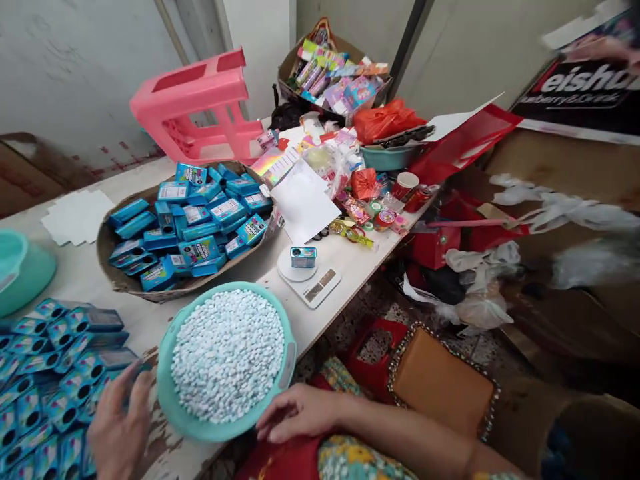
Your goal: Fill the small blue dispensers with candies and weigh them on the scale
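Observation:
A turquoise basin (291, 363) full of small pale blue and white candies (227, 357) stands at the table's front edge. My left hand (120, 420) is between the basin and the stacked blue boxes (65, 380), its thumb and fingers apart, with nothing visible in it. The stacked boxes have round dark holes in their ends. My right hand (300, 415) rests low beside the basin's right rim, fingers loosely bent and holding nothing I can see. A single small blue box (303, 257) lies on the round plate of a white kitchen scale (320, 288).
A cardboard tray (107, 260) of closed blue boxes sits behind the basin. Farther back are a pink plastic stool (195, 100) on its side, papers (305, 200), assorted sweets and a full carton (287, 77). Another turquoise basin (30, 273) stands left; a brown-seated stool (440, 380) is right.

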Demonstrator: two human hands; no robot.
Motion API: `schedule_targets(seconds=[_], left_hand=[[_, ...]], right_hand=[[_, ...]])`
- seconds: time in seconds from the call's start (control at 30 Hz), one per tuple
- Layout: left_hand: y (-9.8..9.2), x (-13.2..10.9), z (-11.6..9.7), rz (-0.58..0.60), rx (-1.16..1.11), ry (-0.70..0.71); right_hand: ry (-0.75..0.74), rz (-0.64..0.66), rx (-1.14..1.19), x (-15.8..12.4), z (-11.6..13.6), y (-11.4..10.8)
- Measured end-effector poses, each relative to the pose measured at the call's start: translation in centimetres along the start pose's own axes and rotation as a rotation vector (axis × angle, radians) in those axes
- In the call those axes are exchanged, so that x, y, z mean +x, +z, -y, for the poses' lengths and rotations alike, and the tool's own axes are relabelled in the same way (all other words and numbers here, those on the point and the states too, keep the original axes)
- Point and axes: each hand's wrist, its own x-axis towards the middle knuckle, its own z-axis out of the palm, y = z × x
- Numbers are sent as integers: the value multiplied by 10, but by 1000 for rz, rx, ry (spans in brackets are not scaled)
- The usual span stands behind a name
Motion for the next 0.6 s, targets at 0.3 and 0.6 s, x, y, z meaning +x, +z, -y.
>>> schedule_targets(seconds=[0.3, 0.6], left_hand=[[114, 12, -135, 249, 314, 303], [124, 9, -140, 157, 314, 25]], right_hand=[[-75, -449, -93, -69, 26, -108], [-321, -1063, -407, -41, 84, -226]])
